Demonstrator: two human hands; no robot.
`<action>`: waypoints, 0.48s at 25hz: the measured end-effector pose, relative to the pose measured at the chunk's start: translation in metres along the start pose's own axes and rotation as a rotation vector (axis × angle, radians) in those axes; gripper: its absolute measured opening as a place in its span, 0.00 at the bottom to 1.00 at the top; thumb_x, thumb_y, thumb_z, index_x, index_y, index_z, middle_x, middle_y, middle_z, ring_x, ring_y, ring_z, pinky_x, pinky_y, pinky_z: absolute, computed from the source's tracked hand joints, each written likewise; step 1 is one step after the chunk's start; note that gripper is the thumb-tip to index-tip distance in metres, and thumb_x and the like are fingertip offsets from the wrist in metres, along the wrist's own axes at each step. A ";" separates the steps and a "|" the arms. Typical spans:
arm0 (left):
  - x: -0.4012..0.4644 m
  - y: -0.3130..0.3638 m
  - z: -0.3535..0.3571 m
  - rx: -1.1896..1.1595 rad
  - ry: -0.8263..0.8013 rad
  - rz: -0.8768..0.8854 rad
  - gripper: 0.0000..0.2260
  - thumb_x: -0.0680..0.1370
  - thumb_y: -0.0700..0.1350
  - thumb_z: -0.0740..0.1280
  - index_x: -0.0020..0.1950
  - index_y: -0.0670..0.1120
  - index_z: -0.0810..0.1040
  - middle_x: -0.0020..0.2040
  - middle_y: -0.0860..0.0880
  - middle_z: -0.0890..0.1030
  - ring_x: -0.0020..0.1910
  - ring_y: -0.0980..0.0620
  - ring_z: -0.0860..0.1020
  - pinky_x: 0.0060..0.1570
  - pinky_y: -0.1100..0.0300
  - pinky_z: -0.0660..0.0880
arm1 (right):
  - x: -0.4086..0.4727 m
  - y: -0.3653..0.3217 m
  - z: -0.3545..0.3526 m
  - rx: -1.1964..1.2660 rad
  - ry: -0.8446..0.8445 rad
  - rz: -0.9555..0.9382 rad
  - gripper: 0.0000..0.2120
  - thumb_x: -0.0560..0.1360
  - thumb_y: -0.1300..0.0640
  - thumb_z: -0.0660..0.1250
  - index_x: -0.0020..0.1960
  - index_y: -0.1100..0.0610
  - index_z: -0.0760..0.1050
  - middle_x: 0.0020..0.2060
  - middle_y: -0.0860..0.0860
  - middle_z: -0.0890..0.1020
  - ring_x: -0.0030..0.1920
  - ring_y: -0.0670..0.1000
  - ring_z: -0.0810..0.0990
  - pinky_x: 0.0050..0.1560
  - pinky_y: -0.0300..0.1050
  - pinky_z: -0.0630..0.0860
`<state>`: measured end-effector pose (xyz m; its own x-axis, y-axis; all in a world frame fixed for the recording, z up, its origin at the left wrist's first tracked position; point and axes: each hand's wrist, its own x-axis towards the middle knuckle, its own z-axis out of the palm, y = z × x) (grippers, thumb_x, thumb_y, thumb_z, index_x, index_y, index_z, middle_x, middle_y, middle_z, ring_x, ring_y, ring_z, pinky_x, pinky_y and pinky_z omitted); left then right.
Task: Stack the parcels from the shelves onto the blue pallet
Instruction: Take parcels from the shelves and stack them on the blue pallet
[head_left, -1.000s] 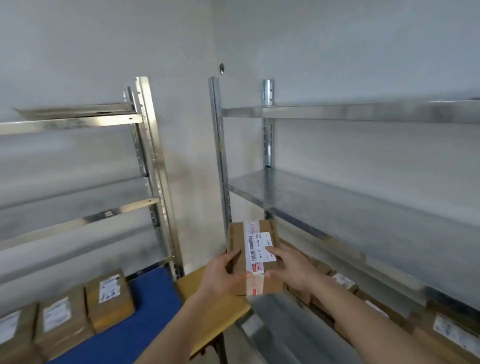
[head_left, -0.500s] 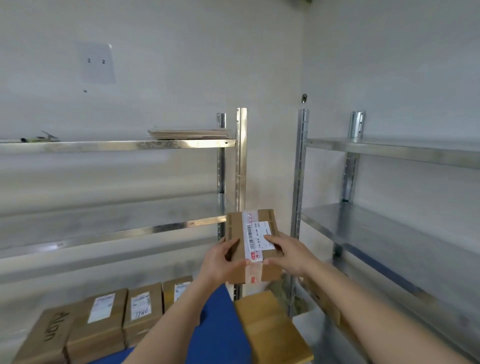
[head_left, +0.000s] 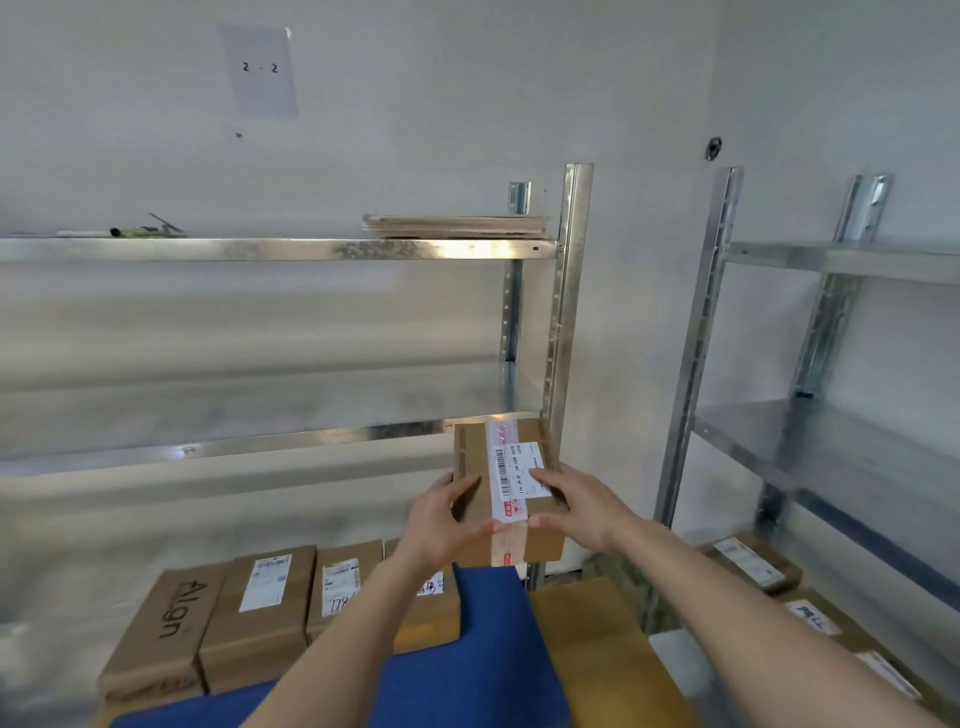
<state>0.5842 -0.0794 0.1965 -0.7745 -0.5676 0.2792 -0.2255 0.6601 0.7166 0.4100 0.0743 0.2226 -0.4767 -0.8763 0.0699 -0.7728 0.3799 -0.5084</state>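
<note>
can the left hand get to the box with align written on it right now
Probably not yet: the left hand grips the held parcel together with the right hand. The Align box lies uncovered on the blue pallet, so the path looks free once that hand lets go.

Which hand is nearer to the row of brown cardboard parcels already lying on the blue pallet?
Left. The left hand grips the held cardboard parcel just above the row of parcels on the blue pallet; the right hand holds its far side.

Your arms reach forward; left hand (head_left: 441, 525) and right hand (head_left: 582, 506) grip a parcel (head_left: 506, 488) from opposite sides.
</note>
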 end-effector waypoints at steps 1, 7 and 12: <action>0.008 -0.010 0.007 0.007 -0.006 -0.014 0.37 0.71 0.59 0.75 0.76 0.49 0.68 0.70 0.53 0.72 0.63 0.55 0.73 0.62 0.58 0.75 | 0.012 0.009 0.006 0.001 -0.017 0.004 0.39 0.76 0.46 0.73 0.81 0.49 0.59 0.76 0.47 0.67 0.74 0.51 0.68 0.75 0.51 0.66; 0.053 -0.057 0.065 0.012 -0.040 -0.131 0.35 0.71 0.58 0.76 0.75 0.54 0.67 0.65 0.61 0.67 0.63 0.59 0.70 0.56 0.70 0.69 | 0.074 0.078 0.044 0.036 -0.123 0.032 0.38 0.76 0.46 0.72 0.81 0.47 0.59 0.75 0.46 0.67 0.74 0.50 0.67 0.75 0.54 0.66; 0.073 -0.104 0.129 -0.007 -0.076 -0.268 0.37 0.69 0.59 0.77 0.75 0.52 0.68 0.65 0.60 0.70 0.63 0.58 0.71 0.63 0.61 0.74 | 0.111 0.146 0.091 0.078 -0.235 0.039 0.39 0.76 0.45 0.73 0.81 0.47 0.59 0.76 0.45 0.67 0.74 0.50 0.67 0.75 0.54 0.66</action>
<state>0.4753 -0.1263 0.0597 -0.7302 -0.6825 0.0307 -0.4240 0.4880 0.7630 0.2828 0.0052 0.0779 -0.3879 -0.9096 -0.1485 -0.7164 0.3990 -0.5724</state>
